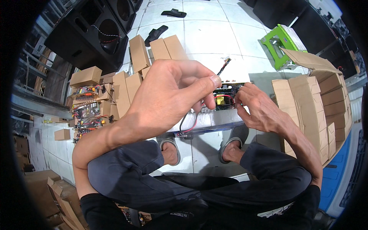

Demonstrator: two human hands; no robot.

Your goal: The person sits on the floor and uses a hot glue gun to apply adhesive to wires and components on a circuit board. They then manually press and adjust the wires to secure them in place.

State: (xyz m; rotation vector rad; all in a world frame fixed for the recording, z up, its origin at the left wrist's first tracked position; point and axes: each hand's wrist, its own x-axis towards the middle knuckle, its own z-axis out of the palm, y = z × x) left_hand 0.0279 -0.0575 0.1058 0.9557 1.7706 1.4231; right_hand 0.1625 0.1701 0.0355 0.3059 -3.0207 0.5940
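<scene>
My left hand [172, 96] is closed, thumb and index finger pinched together. A short cable [223, 67] of several wires with a dark end sticks up from its fingertips. Below the fingers lies a circuit board [224, 101] with a yellow component and red and black wires. At the board's right end my right hand [258, 105] is closed with curled fingers; what they pinch is hidden. The board rests on a white wrapped block [214, 118] with a blue lower edge, above my feet. A loop of red and black wire [190, 126] hangs over its left front.
Brown boxes [138, 53] and several circuit boards [86, 109] stand at the left. A large open carton [301, 103] with dividers is at the right, a green stool [281, 44] behind it. Black speaker cabinets [90, 34] stand far left. Slippers [156, 34] lie on the tiles.
</scene>
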